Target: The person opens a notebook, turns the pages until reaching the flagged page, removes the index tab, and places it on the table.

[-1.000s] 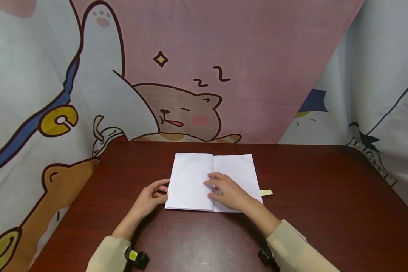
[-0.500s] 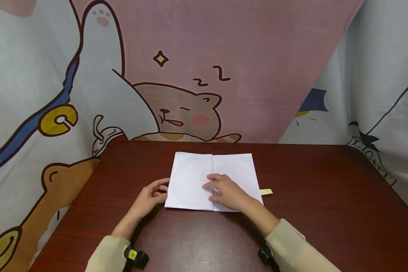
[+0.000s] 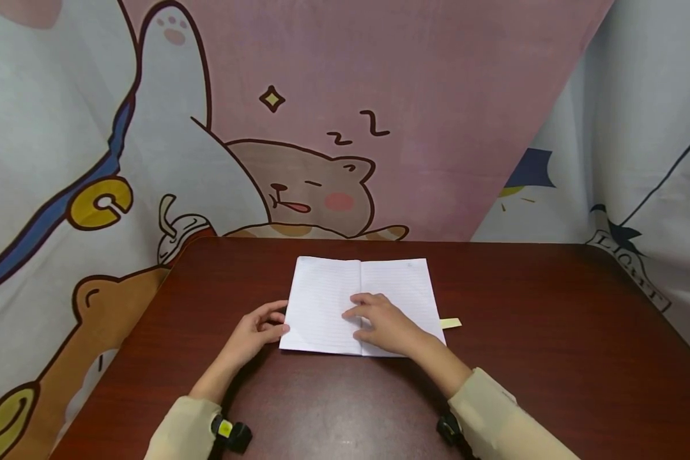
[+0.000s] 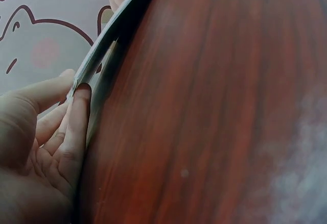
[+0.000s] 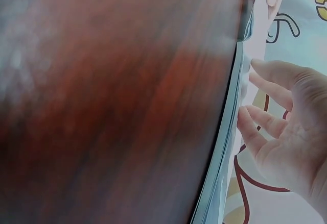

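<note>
An open notebook point(image 3: 322, 287) with white lined pages lies on the table, its centre fold running away from the person. At its left edge, the left hand point(image 3: 254, 331) pinches the pages, thumb on top and fingers beneath. The left wrist view shows that edge point(image 4: 94, 55) raised off the table, between thumb and finger. The right hand point(image 3: 384, 324) rests its fingertips on the paper by the fold, fingers spread and slightly bent. Seen from the right wrist, its fingertips point(image 5: 245, 113) touch the page surface. A pale yellow tab point(image 3: 451, 323) sticks out past the right edge.
The dark red-brown wooden table point(image 3: 552, 319) spreads around the notebook. A printed cartoon cloth point(image 3: 437, 115) hangs right behind and beside it. Small black devices, a left one point(image 3: 239, 437) and a right one point(image 3: 450, 431), sit at the wrists by the pale sleeves.
The left thumb has moved from beside the notebook's left edge onto the top of the page. The right hand has stayed almost still, its fingers shifting only slightly.
</note>
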`<state>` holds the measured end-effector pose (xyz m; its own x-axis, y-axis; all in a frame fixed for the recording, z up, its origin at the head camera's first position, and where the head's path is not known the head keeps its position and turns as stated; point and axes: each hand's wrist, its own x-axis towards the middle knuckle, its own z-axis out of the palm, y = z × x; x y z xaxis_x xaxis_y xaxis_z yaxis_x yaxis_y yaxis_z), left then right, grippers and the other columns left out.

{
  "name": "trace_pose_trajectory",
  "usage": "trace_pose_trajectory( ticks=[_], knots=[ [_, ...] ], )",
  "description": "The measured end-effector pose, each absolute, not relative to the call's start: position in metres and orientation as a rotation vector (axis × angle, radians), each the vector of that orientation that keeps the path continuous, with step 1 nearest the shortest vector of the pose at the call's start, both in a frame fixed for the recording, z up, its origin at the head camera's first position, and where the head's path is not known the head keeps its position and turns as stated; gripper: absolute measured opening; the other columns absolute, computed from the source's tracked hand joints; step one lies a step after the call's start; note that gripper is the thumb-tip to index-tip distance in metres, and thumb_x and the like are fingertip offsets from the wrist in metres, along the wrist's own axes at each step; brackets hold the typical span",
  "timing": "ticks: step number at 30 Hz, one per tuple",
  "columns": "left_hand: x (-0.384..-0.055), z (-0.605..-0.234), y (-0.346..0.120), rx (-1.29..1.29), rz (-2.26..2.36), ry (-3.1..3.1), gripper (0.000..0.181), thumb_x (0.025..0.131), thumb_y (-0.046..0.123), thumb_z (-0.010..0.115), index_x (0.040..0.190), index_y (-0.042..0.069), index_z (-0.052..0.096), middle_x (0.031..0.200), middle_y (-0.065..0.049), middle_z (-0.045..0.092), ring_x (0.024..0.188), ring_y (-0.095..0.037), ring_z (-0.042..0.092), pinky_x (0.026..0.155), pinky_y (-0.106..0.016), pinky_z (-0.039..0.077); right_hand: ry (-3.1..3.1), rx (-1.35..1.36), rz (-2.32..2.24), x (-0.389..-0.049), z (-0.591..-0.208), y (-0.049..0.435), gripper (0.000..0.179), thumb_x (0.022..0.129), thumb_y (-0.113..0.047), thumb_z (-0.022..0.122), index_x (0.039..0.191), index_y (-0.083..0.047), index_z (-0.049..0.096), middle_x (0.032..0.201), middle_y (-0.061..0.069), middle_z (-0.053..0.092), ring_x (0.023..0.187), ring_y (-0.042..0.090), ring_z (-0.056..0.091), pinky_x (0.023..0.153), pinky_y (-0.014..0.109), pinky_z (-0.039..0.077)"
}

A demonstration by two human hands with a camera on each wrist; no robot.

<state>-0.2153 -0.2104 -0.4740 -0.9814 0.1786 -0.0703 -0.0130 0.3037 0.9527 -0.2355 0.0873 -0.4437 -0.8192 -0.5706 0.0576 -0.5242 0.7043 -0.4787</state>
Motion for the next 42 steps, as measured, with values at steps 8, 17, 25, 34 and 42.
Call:
trace_pose_trajectory(
  ticks=[8,17,25,34,42],
  knots=[
    [-0.216,-0.476,-0.211,0.179,1.742,2.398,0.056,0.091,0.008,0.071,0.142,0.001,0.050,0.114,-0.027,0.060,0.079,-0.010,0.061,0.071,-0.020,0.055,2.794,-0.923,-0.776,-0.238,-0.444,0.091,0.035,0.088,-0.016,0.075,0.123,-0.012,0.070,0.145,0.016,0.054,0.133,0.038,0.048,0.110,0.050,0.042],
    [-0.218,-0.476,-0.210,0.185,1.725,2.417,0.055,0.090,0.007,0.071,0.141,0.000,0.051,0.112,-0.026,0.061,0.078,-0.010,0.061,0.071,-0.019,0.054,2.817,-0.871,-0.788,-0.243,-0.443,0.105,0.037,0.088,-0.016,0.075,0.123,-0.009,0.068,0.144,0.019,0.053,0.133,0.040,0.048,0.110,0.051,0.041],
    [-0.217,-0.476,-0.210,0.189,1.718,2.419,0.055,0.090,0.008,0.071,0.141,0.001,0.051,0.112,-0.026,0.061,0.079,-0.010,0.061,0.071,-0.019,0.054,2.823,-0.795,-0.792,-0.250,-0.444,0.123,0.041,0.088,-0.016,0.074,0.127,-0.007,0.066,0.146,0.022,0.050,0.136,0.043,0.044,0.112,0.055,0.037],
    [-0.218,-0.476,-0.211,0.179,1.705,2.431,0.055,0.090,0.007,0.071,0.140,0.000,0.051,0.111,-0.025,0.062,0.078,-0.011,0.060,0.069,-0.019,0.053,2.853,-0.787,-0.770,-0.257,-0.446,0.142,0.046,0.085,-0.013,0.075,0.128,-0.001,0.063,0.146,0.028,0.048,0.135,0.048,0.043,0.112,0.059,0.035],
    [-0.218,-0.477,-0.211,0.192,1.711,2.428,0.054,0.090,0.006,0.071,0.140,-0.001,0.051,0.111,-0.026,0.062,0.078,-0.009,0.061,0.070,-0.019,0.054,2.874,-0.710,-0.727,-0.263,-0.446,0.159,0.054,0.084,-0.015,0.077,0.133,0.001,0.059,0.148,0.031,0.044,0.138,0.049,0.039,0.113,0.060,0.032]
  ],
)
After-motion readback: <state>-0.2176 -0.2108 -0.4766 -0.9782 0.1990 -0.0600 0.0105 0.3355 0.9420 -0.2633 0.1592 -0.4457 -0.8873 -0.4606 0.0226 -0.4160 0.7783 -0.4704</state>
